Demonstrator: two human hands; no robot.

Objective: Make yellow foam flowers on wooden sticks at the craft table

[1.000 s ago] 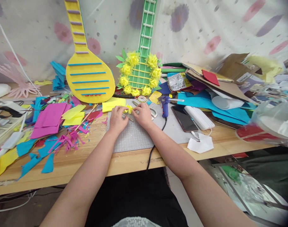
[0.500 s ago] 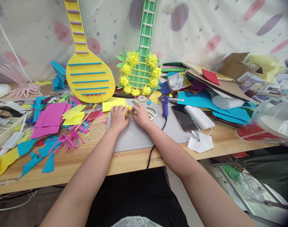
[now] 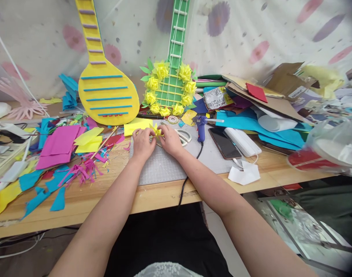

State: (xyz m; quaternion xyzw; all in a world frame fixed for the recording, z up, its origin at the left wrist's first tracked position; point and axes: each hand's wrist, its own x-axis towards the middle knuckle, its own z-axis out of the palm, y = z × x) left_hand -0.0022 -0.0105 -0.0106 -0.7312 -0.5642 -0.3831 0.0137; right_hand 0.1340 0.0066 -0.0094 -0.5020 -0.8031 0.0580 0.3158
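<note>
A small yellow paper flower (image 3: 156, 131) sits between my two hands, over the grey cutting mat (image 3: 161, 169). My left hand (image 3: 143, 143) pinches it from the left with curled fingers. From the other side, my right hand (image 3: 170, 139) grips it too; the fingertips partly hide it. Just right of my right hand lie scissors (image 3: 185, 137) with pale handles. Behind the hands, a folded yellow paper piece (image 3: 135, 126) lies flat. A green guitar-shaped craft (image 3: 171, 90) ringed with yellow paper roses leans upright beyond, near a white spool (image 3: 173, 119).
A blue glue gun (image 3: 200, 129) and a phone (image 3: 224, 143) beside a white power bank (image 3: 242, 142) lie to the right. Left are magenta paper sheets (image 3: 59, 146) and scraps. A yellow lute-shaped craft (image 3: 108, 92) leans behind. A plastic-wrapped bucket (image 3: 314, 159) stands at the right edge.
The yellow flower shows more between my fingertips, its petals spread wider. My hands stay in nearly the same place, and the whole view has shifted slightly.
</note>
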